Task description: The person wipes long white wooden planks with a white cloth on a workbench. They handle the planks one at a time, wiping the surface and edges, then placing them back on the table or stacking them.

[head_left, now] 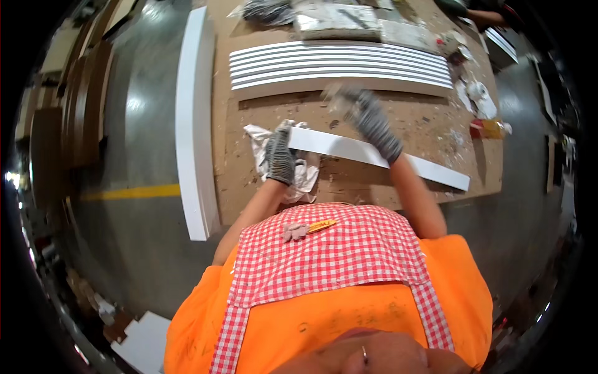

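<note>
A long white strip (380, 154) slants across the near part of the table, its right end closest to me. My left hand (280, 157), in a grey knitted glove, is closed on the strip's left end. Under and around that hand lies a crumpled white cloth (305, 177). My right hand (367, 118), gloved alike, is above the strip, beyond its middle. Motion smears its fingers, so whether they hold anything is unclear. Just past it, a row of several white strips (339, 62) lies side by side with grey gaps between them.
A long white board (194, 124) lies along the left edge of the brown tabletop (249, 209). At the right are a bottle of yellowish liquid (491, 129) and a white roll (477, 92). A stained white block (336, 22) lies at the back. Another person's arm (483, 17) reaches in at far right.
</note>
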